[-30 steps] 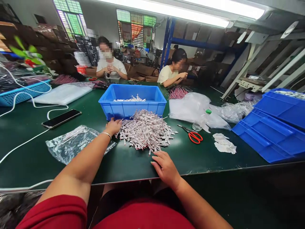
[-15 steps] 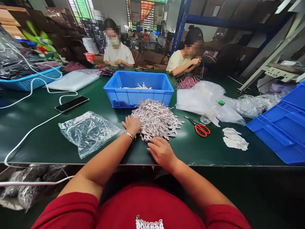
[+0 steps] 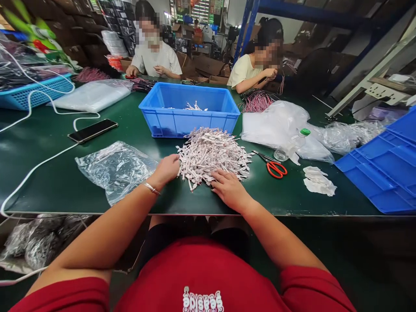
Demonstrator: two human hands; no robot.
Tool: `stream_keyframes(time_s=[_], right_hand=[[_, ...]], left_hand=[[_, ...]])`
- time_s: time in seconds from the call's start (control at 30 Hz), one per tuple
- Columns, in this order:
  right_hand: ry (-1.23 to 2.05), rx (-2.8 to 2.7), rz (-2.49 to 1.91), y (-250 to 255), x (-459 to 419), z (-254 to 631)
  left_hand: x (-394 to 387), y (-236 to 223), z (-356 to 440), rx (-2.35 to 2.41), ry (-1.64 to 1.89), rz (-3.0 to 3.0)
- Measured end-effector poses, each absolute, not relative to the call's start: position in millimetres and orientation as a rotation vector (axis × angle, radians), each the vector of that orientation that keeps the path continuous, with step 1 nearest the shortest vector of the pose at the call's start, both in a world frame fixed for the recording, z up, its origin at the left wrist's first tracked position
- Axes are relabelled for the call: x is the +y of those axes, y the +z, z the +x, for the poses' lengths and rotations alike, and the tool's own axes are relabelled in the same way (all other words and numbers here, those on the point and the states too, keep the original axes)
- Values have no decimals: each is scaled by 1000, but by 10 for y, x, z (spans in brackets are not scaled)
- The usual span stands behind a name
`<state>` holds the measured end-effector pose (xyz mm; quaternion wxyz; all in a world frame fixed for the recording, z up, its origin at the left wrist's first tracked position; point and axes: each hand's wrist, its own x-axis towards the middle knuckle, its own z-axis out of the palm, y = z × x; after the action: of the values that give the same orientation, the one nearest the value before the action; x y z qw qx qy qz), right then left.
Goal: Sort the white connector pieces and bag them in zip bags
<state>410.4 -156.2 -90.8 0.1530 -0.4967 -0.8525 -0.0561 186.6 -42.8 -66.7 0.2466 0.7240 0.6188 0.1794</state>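
Note:
A heap of thin pinkish-white wire pieces (image 3: 211, 156) lies on the green table (image 3: 52, 190), just in front of a blue plastic bin (image 3: 188, 123). My left hand (image 3: 167, 170) rests against the heap's left edge, holding nothing I can see. My right hand (image 3: 229, 189) lies at the near right edge, its fingers apart and touching the pieces. A few similar pieces lie in the bin. A crumpled clear plastic bag (image 3: 113, 171) lies left of my left hand.
Red-handled scissors (image 3: 276, 169) and a clear bottle (image 3: 287, 149) lie to the right, near white plastic sheets. Blue trays (image 3: 380, 173) stand at the right. A phone (image 3: 92, 130) and white cable lie left. Two co-workers (image 3: 156, 56) (image 3: 256, 69) sit across the table.
My hands have spread apart along the heap's near side, the left sliding off its top to the left edge. The heap looks more gathered, and the view has shifted slightly.

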Motion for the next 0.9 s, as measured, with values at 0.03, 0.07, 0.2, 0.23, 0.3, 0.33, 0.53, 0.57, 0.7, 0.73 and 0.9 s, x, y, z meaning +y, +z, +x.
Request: stream_keyframes(time_s=[0.03,0.07,0.2,0.23,0.3,0.33,0.53,0.57,0.7,0.73,0.9], right_hand=[[-157,-2428,-1411,-905,-1588,4104],[-160,-2402,-1395,-904,-1621,4097],[-197,-2231,-1356,-957,-1822,4026],[-202,-2189,-1353,-984,-1874,4005],[-213,-2108,-1362,-1039,-1958,3969],[-219,-2068,-1373,-1061,-1986,3954],[-177,-2077,-1393,-1087,-2026,3919],[-182,-2099,-1402,-1084,-2024,3921],[-202,-2152,-1469,-1079,-2023,3920],[-196,-2172,-1486,-1082,-2022,3916],[-200,-2238,-1531,-1116,-2001,3916]], left_hand=[[-414,-654,1772,1686,467,1994],[-407,-650,1695,1691,442,2016],[-441,-677,1537,1723,367,2099],[-453,-683,1522,1723,358,2119],[-463,-685,1508,1699,345,2207],[-462,-684,1506,1670,327,2276],[-516,-764,1600,1527,243,2521],[-544,-793,1623,1509,237,2505],[-647,-900,1632,1505,312,2455],[-658,-917,1611,1523,307,2431],[-588,-911,1532,1628,160,2186]])
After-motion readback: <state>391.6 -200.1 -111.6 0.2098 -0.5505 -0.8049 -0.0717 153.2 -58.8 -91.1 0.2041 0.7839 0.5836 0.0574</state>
